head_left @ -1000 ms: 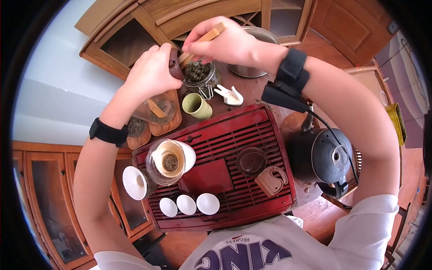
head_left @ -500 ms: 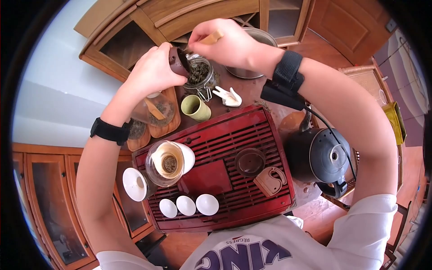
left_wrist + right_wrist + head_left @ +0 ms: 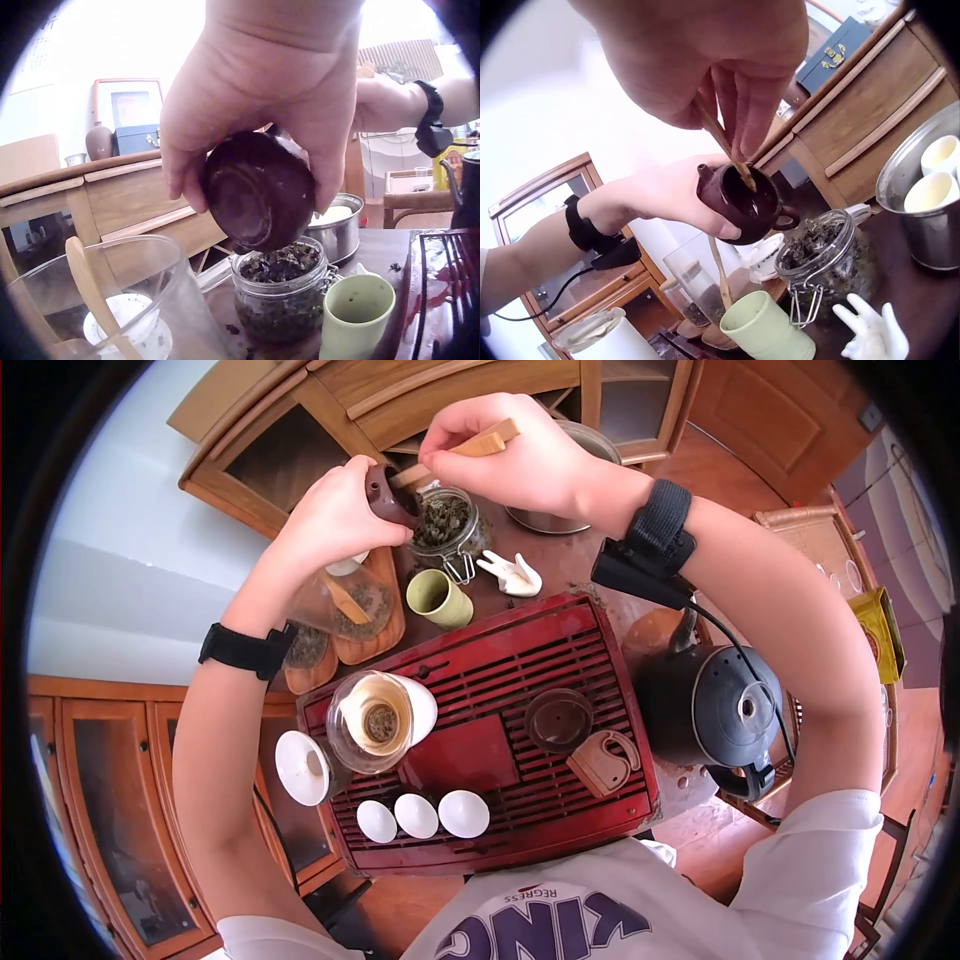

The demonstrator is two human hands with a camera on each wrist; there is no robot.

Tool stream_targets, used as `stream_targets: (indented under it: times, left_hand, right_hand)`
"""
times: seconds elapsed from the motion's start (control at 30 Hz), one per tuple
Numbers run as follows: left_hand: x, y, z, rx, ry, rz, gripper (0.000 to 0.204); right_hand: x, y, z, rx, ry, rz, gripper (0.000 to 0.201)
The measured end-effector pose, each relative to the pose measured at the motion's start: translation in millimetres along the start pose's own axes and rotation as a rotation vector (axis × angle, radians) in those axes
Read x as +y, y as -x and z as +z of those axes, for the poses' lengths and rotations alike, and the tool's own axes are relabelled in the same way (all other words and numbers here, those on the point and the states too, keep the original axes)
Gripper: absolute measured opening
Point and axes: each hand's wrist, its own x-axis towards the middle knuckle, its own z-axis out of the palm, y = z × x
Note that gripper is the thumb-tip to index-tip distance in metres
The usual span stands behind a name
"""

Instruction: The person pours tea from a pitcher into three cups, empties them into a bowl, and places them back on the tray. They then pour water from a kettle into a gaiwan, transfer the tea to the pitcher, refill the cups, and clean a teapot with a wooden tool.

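Observation:
My left hand [image 3: 330, 515] grips a small dark brown teapot [image 3: 739, 214] by its body, thumb on one side and fingers on the other. It is lidless and tilted, with its mouth toward my right hand [image 3: 515, 455]. That hand pinches wooden tongs [image 3: 488, 444], whose tips [image 3: 746, 178] reach into the pot's mouth. Below the pot stands an open glass clip-top jar [image 3: 277, 307] with dark leaves [image 3: 443, 518] in it. Close by are a pale green cup [image 3: 440, 598] and a white hand-shaped figurine [image 3: 870, 330].
A red slatted tea tray [image 3: 520, 630] holds a glass vessel with a strainer, several white cups [image 3: 417, 816] and a dark round lid or dish [image 3: 559, 720]. To its right stands a dark kettle [image 3: 715, 700]. Behind the jar, a metal pot [image 3: 922, 232] holds cups.
Half a second ago the tongs were drawn back from the teapot's mouth; now their tips are inside it again. The teapot has turned slightly and stays above the jar.

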Motion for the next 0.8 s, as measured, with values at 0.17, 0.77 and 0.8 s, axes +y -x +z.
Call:
stream_targets:
  times: [0.17, 0.77, 0.8]
  left_hand:
    - [4.0, 2.4, -1.9, 0.011, -0.068, -0.004, 0.085]
    - [1.7, 1.8, 5.1, 0.136, -0.135, 0.059, 0.076]
    - [1.5, 1.7, 2.7, 0.138, -0.139, 0.060, 0.076]
  right_hand:
    - [7.5, -0.5, 5.7, -0.028, -0.052, 0.102, 0.018]
    - [15.6, 3.5, 11.9, -0.054, -0.029, -0.072, 0.019]
    - [13.0, 3.7, 12.6, -0.146, -0.094, -0.114, 0.019]
